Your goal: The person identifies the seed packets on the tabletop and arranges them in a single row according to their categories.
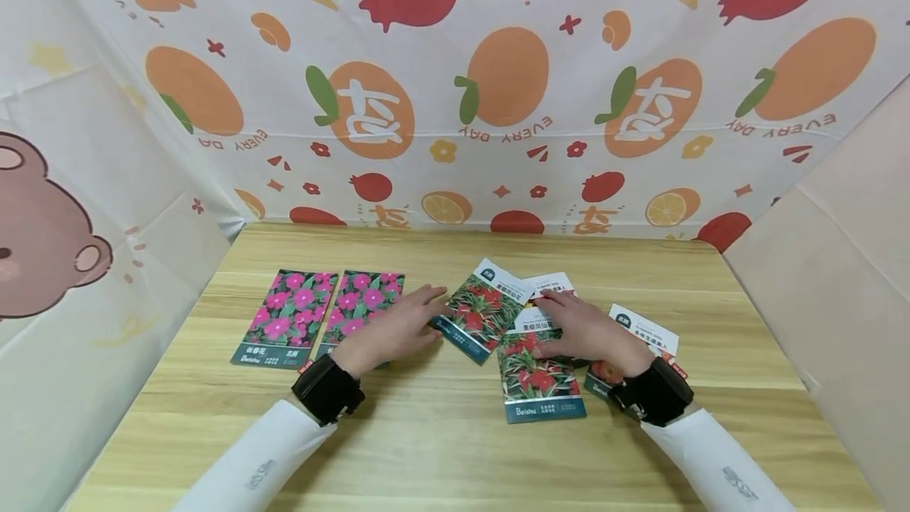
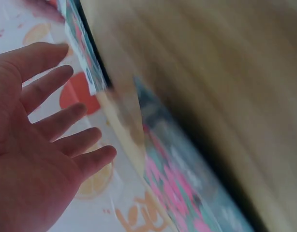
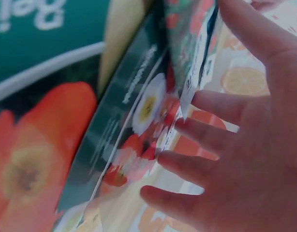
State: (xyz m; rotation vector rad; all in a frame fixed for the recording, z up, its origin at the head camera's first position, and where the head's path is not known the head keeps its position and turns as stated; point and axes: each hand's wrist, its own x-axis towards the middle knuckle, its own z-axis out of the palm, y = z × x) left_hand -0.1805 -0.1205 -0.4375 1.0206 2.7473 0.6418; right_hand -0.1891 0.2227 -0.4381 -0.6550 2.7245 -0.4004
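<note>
Several flower seed packets lie on the wooden table. My left hand (image 1: 394, 332) has its fingers spread, with the fingertips at the left edge of a tilted red-flower seed packet (image 1: 483, 310). In the left wrist view its palm shows with nothing held. My right hand (image 1: 593, 332) reaches over a second red-flower packet (image 1: 538, 379), its extended fingers resting on the overlapping packets. Partly hidden under that hand is a packet with a white top (image 1: 558, 281); the right wrist view shows white and red flowers (image 3: 148, 108) on a packet near the fingertips.
Two pink-flower packets (image 1: 290, 314) lie side by side at the left, one partly behind my left hand. Under my right wrist is an orange-red-flower packet (image 1: 647, 330). A fruit-print cloth (image 1: 441, 101) hangs behind the table (image 1: 426, 449).
</note>
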